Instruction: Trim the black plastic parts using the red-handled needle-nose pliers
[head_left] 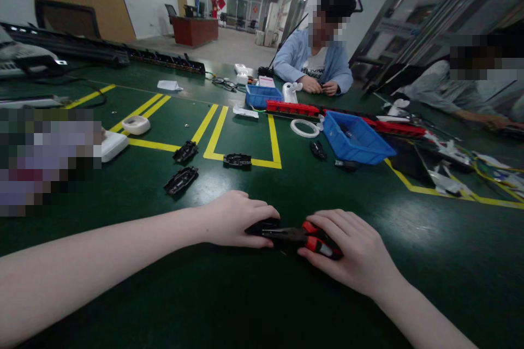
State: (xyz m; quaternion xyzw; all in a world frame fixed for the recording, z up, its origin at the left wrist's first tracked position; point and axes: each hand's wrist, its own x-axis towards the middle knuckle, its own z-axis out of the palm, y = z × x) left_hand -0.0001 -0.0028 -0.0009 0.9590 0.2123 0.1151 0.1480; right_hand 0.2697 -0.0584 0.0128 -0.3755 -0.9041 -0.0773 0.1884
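Note:
My right hand (347, 242) is closed around the red and black handles of a pair of pliers (289, 235), whose dark jaws point left. Between the thumb and fingers of my left hand (241, 221) is a black plastic part (262, 226), and the jaws reach onto it. My fingers hide much of that part, so I cannot tell whether the jaws grip it. Farther up the table lie similar black plastic housings: one (181, 180) left of my left hand, another (185, 151) behind it, and a third (237, 160) on the yellow tape.
A blue bin (356, 139) stands at the right beyond my right hand, with small black parts (317, 150) beside it. Behind are a white ring (304, 128), a red strip (292, 108) and a smaller blue bin (263, 96). A person (315, 54) sits across the green table.

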